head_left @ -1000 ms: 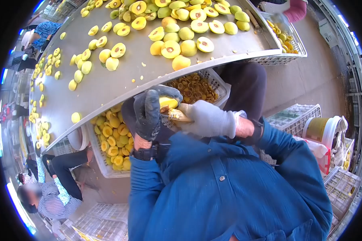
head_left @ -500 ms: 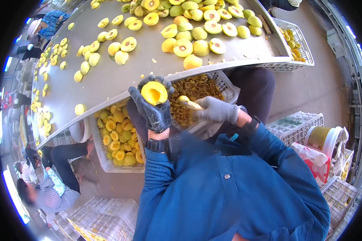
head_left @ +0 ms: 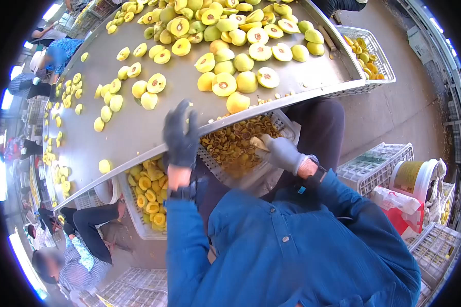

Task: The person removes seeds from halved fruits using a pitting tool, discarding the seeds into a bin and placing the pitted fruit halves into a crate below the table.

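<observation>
My left hand (head_left: 181, 135), in a dark glove, is over the near edge of the metal table (head_left: 189, 82). Its fingers are stretched and apart, with nothing in them. My right hand (head_left: 286, 153), in a grey glove, is closed round a short wooden-handled tool (head_left: 259, 144), whose working end I cannot make out. That hand is above a crate of brown pits and scraps (head_left: 235, 146). Cut yellow peach halves (head_left: 224, 84), several with pits showing, lie on the table beyond my left hand. Below that hand, a white crate (head_left: 147, 233) holds pitted peach halves (head_left: 149, 189).
Another crate of peach halves (head_left: 363, 53) stands past the table's right end. To my right are a white crate (head_left: 376, 161), a bucket (head_left: 412, 179) and a red-and-white bag (head_left: 402, 207). A person (head_left: 82, 256) sits at left, near stacked crates (head_left: 138, 279).
The pitted peach half has left my left hand, which has opened and reached up toward the table. My right hand has moved slightly right and down, still holding the tool.
</observation>
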